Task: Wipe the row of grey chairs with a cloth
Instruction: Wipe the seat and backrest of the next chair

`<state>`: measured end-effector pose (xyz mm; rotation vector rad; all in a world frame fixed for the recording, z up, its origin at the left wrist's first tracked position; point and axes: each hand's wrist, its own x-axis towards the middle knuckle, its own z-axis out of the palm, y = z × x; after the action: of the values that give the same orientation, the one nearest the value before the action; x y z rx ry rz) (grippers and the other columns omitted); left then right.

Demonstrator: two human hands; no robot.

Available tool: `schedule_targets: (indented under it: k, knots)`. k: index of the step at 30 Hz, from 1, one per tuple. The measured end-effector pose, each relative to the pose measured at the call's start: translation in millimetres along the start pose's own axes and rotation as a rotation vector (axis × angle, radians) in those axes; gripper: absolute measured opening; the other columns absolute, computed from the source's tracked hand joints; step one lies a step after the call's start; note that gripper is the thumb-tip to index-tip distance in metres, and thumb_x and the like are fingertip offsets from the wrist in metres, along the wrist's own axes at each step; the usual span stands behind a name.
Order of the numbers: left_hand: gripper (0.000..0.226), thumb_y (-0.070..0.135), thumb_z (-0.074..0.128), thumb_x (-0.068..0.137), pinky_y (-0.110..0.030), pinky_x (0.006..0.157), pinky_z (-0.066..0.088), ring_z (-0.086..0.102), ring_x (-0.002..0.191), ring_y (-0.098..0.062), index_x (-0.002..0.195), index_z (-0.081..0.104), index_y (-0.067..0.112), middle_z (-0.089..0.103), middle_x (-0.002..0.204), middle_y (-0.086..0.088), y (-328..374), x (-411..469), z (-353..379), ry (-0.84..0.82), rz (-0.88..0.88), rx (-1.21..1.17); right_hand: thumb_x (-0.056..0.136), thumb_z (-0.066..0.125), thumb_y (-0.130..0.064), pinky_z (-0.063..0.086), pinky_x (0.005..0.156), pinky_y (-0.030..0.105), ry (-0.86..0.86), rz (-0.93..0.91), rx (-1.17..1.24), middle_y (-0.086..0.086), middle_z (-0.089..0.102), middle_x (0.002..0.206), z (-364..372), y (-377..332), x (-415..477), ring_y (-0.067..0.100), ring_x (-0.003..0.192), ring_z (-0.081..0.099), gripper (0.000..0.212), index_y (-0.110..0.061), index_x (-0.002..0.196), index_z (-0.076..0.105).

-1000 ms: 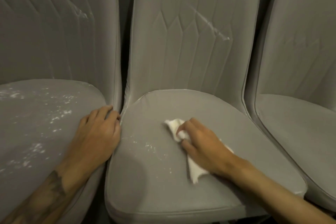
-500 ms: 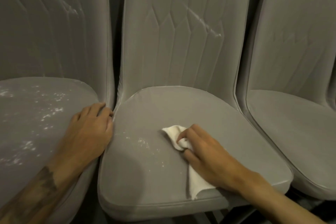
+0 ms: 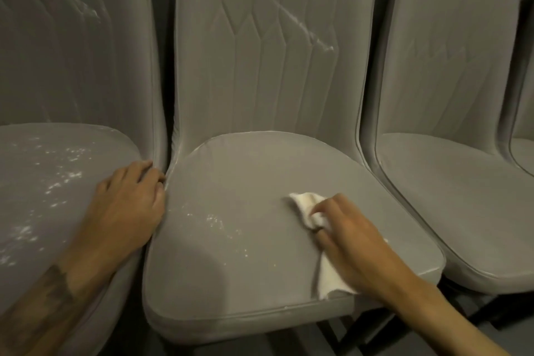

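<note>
Head view: my right hand (image 3: 355, 243) bunches the white cloth (image 3: 306, 205) under curled fingers, pressed on the middle grey chair's seat (image 3: 231, 283), right of a patch of white specks (image 3: 219, 222). My left hand (image 3: 127, 211) lies flat, fingers relaxed, on the edge of the left chair's speckled seat (image 3: 43, 196).

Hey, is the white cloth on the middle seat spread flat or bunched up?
Bunched up: the white cloth shows rumpled folds beneath the right hand, which grips it against the middle seat.
</note>
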<state>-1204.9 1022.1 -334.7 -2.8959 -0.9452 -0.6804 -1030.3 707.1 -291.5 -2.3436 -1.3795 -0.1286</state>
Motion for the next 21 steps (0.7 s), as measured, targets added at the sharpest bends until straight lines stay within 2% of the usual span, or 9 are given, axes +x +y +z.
schedule_targets:
  k: [2, 3, 6, 8, 11, 14, 18, 21]
  knots:
    - [0.035, 0.033, 0.035, 0.097, -0.057, 0.086, 0.05, 0.06, 0.109, -0.041, 0.111, 0.063, 0.017, 0.059, 0.132, -0.014, 2, -1, 0, 0.005, 0.002, 0.013, 0.098, 0.051, -0.023, 0.035, 0.085, 0.027, 0.071, 0.083, -0.053, -0.004, 0.042, 0.106, 3, -1, -3, 0.018, 0.096, 0.048, 0.013, -0.018, 0.109, 0.051]
    - [0.034, 0.032, 0.036, 0.096, -0.057, 0.084, 0.05, 0.06, 0.106, -0.042, 0.109, 0.063, 0.017, 0.059, 0.13, -0.015, 3, 0, 0, 0.006, 0.001, 0.011, 0.099, 0.049, -0.024, 0.034, 0.085, 0.026, 0.079, 0.068, -0.06, -0.005, 0.04, 0.106, 10, -12, -3, 0.018, 0.096, 0.046, 0.012, -0.019, 0.109, 0.05]
    - [0.034, 0.032, 0.036, 0.096, -0.058, 0.083, 0.051, 0.061, 0.105, -0.043, 0.109, 0.064, 0.016, 0.059, 0.129, -0.015, 3, 1, 1, 0.003, -0.006, 0.009, 0.098, 0.047, -0.028, 0.029, 0.081, 0.022, 0.045, -0.081, 0.01, -0.01, 0.035, 0.103, 35, -56, -3, 0.013, 0.094, 0.041, 0.009, -0.025, 0.107, 0.045]
    - [0.036, 0.032, 0.035, 0.096, -0.059, 0.086, 0.051, 0.06, 0.109, -0.043, 0.112, 0.064, 0.016, 0.059, 0.132, -0.015, 1, 2, 3, -0.004, 0.001, 0.015, 0.097, 0.046, -0.03, 0.032, 0.082, 0.023, -0.002, -0.122, 0.023, -0.009, 0.039, 0.105, 34, -62, -5, 0.012, 0.094, 0.042, 0.011, -0.026, 0.107, 0.046]
    - [0.038, 0.033, 0.034, 0.096, -0.058, 0.088, 0.05, 0.06, 0.11, -0.042, 0.112, 0.064, 0.017, 0.058, 0.133, -0.015, -1, 1, 2, -0.002, 0.002, 0.012, 0.097, 0.051, -0.027, 0.029, 0.081, 0.022, 0.023, -0.034, 0.022, -0.008, 0.04, 0.106, 15, -33, -10, 0.013, 0.097, 0.044, 0.012, -0.024, 0.108, 0.047]
    - [0.036, 0.033, 0.036, 0.095, -0.056, 0.088, 0.049, 0.06, 0.109, -0.042, 0.11, 0.064, 0.017, 0.058, 0.131, -0.015, 1, 1, 0, 0.006, -0.004, 0.002, 0.1, 0.048, -0.029, 0.025, 0.075, 0.018, 0.106, 0.084, -0.033, -0.011, 0.036, 0.103, 12, -22, -13, 0.008, 0.089, 0.042, 0.007, -0.029, 0.104, 0.043]
    - [0.033, 0.031, 0.036, 0.097, -0.055, 0.087, 0.049, 0.059, 0.108, -0.041, 0.111, 0.063, 0.017, 0.058, 0.132, -0.015, 0, 0, 2, 0.02, 0.017, -0.012, 0.097, 0.047, -0.032, 0.024, 0.079, 0.018, 0.039, -0.081, 0.015, -0.013, 0.034, 0.104, 42, -65, -6, 0.005, 0.089, 0.036, 0.012, -0.031, 0.108, 0.044]
    - [0.034, 0.031, 0.036, 0.096, -0.055, 0.087, 0.049, 0.059, 0.108, -0.042, 0.11, 0.063, 0.016, 0.058, 0.131, -0.016, -2, 0, 4, 0.035, 0.026, -0.018, 0.095, 0.046, -0.035, 0.031, 0.081, 0.022, -0.026, -0.137, 0.04, -0.01, 0.038, 0.105, 38, -57, -2, 0.009, 0.092, 0.041, 0.016, -0.029, 0.109, 0.045]
